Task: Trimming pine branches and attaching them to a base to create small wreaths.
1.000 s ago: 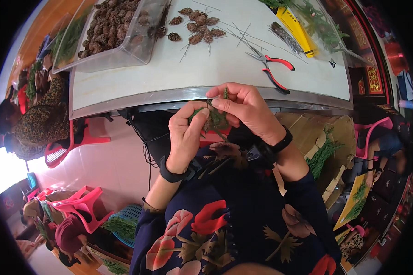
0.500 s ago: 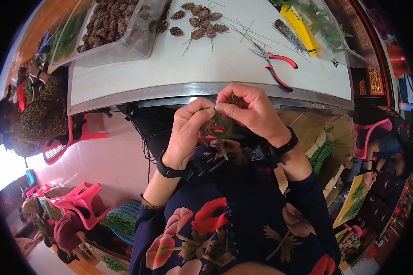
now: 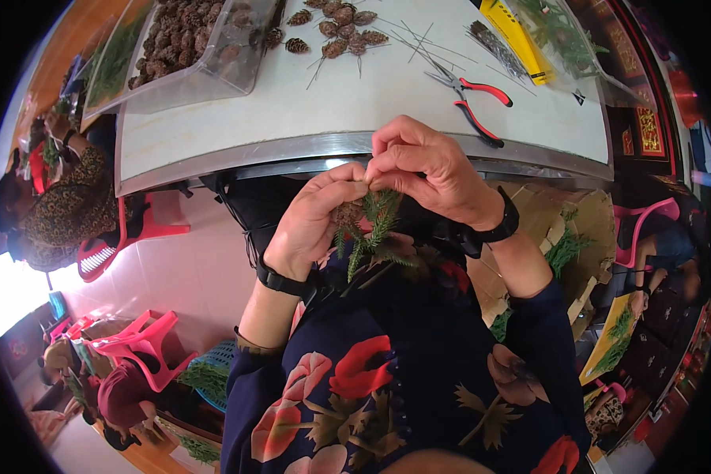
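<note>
My left hand [image 3: 308, 217] is closed in front of the table edge, gripping a small green pine sprig [image 3: 379, 217]. A brown pine cone [image 3: 347, 215] sits beside the sprig, partly hidden by the left fingers. The fingertips of my right hand [image 3: 430, 170] are pinched together just above the sprig, meeting the left thumb and forefinger. Whatever lies in that pinch is too small to make out. On the table beyond, red-and-black handled pliers [image 3: 459, 85] lie with their handles spread. Left of them is a cluster of loose pine cones [image 3: 344, 30] with thin wires around it.
A clear bin [image 3: 233, 79] of pine cones stands at the table's far left. A yellow packet [image 3: 517, 39] and a bundle of dark wires [image 3: 494, 49] lie far right. Cardboard [image 3: 588, 261] with greenery is at my right. Other people work around pink chairs [image 3: 146, 347].
My right hand has risen slightly and turned, its fingers still pinched near the left fingertips. The sprig and pine cone now show more fully below the hands. The view has shifted a little.
</note>
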Available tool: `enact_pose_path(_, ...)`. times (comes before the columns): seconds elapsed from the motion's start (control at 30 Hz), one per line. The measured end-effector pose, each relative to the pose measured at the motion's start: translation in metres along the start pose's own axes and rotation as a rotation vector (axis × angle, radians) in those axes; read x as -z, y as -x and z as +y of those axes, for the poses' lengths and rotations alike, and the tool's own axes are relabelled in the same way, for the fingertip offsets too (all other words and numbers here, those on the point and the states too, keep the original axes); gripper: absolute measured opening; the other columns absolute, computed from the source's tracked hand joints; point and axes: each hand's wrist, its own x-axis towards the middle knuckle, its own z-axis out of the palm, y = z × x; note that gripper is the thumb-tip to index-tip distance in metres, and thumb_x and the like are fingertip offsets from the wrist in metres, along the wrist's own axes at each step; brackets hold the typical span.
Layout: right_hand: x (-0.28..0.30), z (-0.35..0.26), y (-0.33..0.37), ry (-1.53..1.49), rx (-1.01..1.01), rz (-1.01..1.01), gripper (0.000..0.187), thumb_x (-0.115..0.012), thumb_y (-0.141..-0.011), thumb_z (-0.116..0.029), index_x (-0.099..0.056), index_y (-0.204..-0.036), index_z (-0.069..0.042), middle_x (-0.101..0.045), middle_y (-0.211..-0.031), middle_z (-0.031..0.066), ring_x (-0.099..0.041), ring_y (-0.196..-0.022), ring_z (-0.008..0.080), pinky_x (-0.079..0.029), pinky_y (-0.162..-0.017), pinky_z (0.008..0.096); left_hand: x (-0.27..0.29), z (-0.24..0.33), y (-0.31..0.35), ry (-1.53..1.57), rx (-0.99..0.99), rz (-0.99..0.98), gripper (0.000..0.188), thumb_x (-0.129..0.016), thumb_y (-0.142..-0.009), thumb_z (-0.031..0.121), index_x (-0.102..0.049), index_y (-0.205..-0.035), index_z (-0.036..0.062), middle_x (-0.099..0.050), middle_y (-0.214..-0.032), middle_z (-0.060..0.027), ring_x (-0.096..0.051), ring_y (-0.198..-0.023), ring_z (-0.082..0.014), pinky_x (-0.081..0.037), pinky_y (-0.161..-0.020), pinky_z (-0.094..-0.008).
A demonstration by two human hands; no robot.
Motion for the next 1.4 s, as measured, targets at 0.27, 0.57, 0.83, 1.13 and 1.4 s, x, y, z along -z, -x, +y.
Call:
enact_pose_path(0.27, -0.004, -0.002, 0.004, 0.277, 0.000, 0.015, 0.008, -0.069, -0.082, 0.000, -0.062, -0.086, 0.000, -0.058, -0.094, 0.0101, -0.058, -0.082, 0.0247, -0.048, -0.074, 0.0324, -0.004, -0.004, 0.003, -0.901, -0.364, 0.141, 0.005, -0.058, -0.089, 0.008, -0.061, -0.089, 0.0038, -0.062, -0.078, -0.0065, -0.059, -0.072, -0.0171, -0.047, -0.067, -0.0291)
enact_pose_path(0.57, 0.020, -0.005, 0.015, 0.488, -0.173, 0.156, 0.024, -0.072, -0.082, -0.010, -0.060, -0.101, -0.001, -0.060, -0.102, 0.0134, -0.060, -0.090, 0.0316, -0.048, -0.080, 0.0359, -0.012, -0.020, 0.000, -1.047, -0.613, 0.393, 0.008, -0.067, -0.082, 0.005, -0.064, -0.088, 0.0016, -0.062, -0.073, -0.0081, -0.059, -0.065, -0.0184, -0.046, -0.061, -0.0300)
enact_pose_path(0.83, 0.107, 0.017, 0.026, 1.023, -0.305, -0.002, 0.057, -0.076, -0.076, -0.028, -0.053, -0.122, -0.004, -0.055, -0.118, 0.0175, -0.051, -0.111, 0.0362, -0.045, -0.093, 0.0439, 0.003, -0.005, 0.002, -0.372, -0.362, 0.353, 0.004, -0.064, -0.086, 0.004, -0.066, -0.087, -0.0003, -0.063, -0.075, 0.0000, -0.056, -0.065, -0.0052, -0.044, -0.059, -0.0200)
enact_pose_path(1.13, 0.091, 0.036, 0.013, 1.242, -0.633, 0.029, 0.040, -0.065, -0.082, -0.015, -0.053, -0.118, -0.003, -0.056, -0.112, 0.0174, -0.056, -0.103, 0.0374, -0.049, -0.086, 0.0457, 0.013, 0.001, 0.004, -0.062, -0.275, 0.259, 0.007, -0.062, -0.087, 0.006, -0.065, -0.089, -0.0001, -0.065, -0.079, -0.0012, -0.058, -0.067, -0.0073, -0.045, -0.062, -0.0215)
enact_pose_path(1.4, 0.057, 0.003, 0.002, 0.642, -0.322, 0.039, 0.029, -0.060, -0.081, -0.001, -0.056, -0.110, -0.004, -0.056, -0.098, 0.0136, -0.061, -0.089, 0.0294, -0.052, -0.077, 0.0378, 0.028, 0.006, 0.010, 0.196, -0.176, 0.079, 0.012, -0.058, -0.089, 0.011, -0.064, -0.092, 0.0001, -0.064, -0.084, -0.0038, -0.059, -0.074, -0.0128, -0.049, -0.069, -0.0272)
